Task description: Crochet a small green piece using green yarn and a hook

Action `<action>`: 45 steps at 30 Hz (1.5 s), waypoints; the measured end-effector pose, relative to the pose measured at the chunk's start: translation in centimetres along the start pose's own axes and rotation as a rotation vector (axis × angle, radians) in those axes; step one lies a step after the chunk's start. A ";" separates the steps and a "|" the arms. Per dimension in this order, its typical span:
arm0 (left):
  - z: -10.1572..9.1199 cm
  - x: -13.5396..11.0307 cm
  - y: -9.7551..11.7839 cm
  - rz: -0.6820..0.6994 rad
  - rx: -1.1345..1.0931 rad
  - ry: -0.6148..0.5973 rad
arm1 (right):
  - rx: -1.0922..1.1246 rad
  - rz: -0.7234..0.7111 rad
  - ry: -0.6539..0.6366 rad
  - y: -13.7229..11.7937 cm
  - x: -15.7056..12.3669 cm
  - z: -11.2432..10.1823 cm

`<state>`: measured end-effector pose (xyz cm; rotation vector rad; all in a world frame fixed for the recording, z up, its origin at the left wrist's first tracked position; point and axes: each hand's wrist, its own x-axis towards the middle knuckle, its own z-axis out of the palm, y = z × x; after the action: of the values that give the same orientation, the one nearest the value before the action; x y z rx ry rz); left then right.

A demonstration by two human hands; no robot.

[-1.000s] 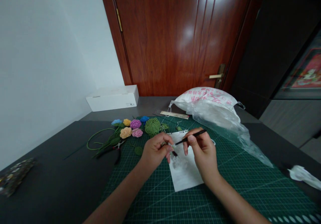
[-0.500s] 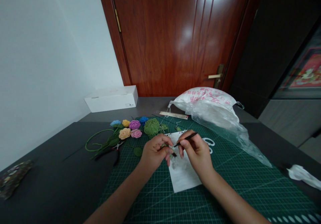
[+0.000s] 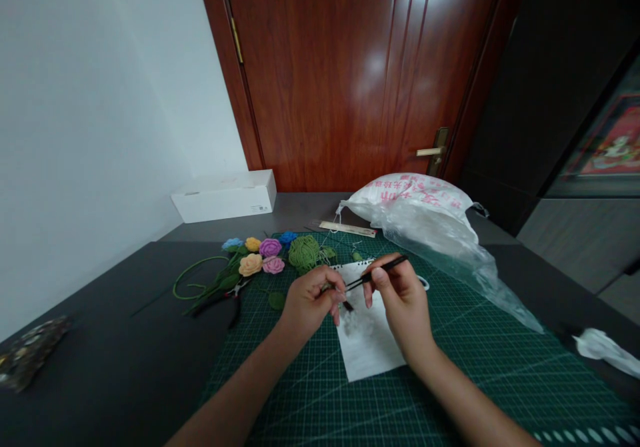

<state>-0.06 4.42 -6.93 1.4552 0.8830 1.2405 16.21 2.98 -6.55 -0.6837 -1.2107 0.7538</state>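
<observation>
My right hand (image 3: 403,300) grips black tweezers (image 3: 373,275), their two prongs slightly apart and pointing at my left fingertips. My left hand (image 3: 313,298) is pinched on something small, mostly hidden by the fingers. A dark tip (image 3: 349,305) sticks out below those fingers, and a bit of green shows behind them. Under both hands lies a white sheet (image 3: 373,350) with punched holes along its top edge and a grey smudge near the dark tip. White-handled scissors (image 3: 425,283) are partly hidden behind my right hand.
Left of the hands are a green yarn ball (image 3: 303,253), several crocheted flowers (image 3: 271,247) and black-handled pliers (image 3: 235,297). A green cutting mat (image 3: 290,380) covers the table's middle. At the back are a white box (image 3: 225,197) and a large plastic bag (image 3: 425,213).
My right hand has shifted slightly right and turned, so the tweezers lie flatter and both prongs show. My left hand keeps its pinch in nearly the same place.
</observation>
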 end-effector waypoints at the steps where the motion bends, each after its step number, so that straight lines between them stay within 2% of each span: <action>1: 0.0 0.0 0.0 0.000 -0.002 -0.001 | 0.000 -0.001 -0.005 0.0 0.0 0.0; 8: 0.1 -0.2 0.2 -0.009 -0.038 -0.001 | -0.022 -0.026 -0.050 0.1 0.1 -0.4; 18: 0.4 -0.6 -0.1 -0.028 -0.080 -0.011 | -0.131 -0.120 -0.178 0.7 -0.4 -0.3; 22: 0.2 -0.4 0.2 -0.014 -0.059 -0.014 | -0.125 -0.123 -0.145 0.4 -0.3 -0.6; 26: -0.1 -0.1 0.6 0.003 -0.053 -0.008 | -0.065 -0.108 -0.011 -0.3 -0.1 -0.8; 28: -0.1 -0.1 0.7 0.013 -0.060 0.005 | -0.023 -0.066 0.015 -0.4 0.0 -0.7; 32: 0.0 -0.1 0.7 0.028 -0.065 0.013 | 0.008 -0.023 -0.003 -0.1 0.0 -0.3; 45: 0.1 -0.2 0.3 0.021 -0.059 0.003 | -0.072 -0.095 -0.043 0.1 -0.3 -0.2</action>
<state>0.00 4.10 -6.70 1.4195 0.8285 1.2735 16.31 2.74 -6.86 -0.6675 -1.3052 0.6509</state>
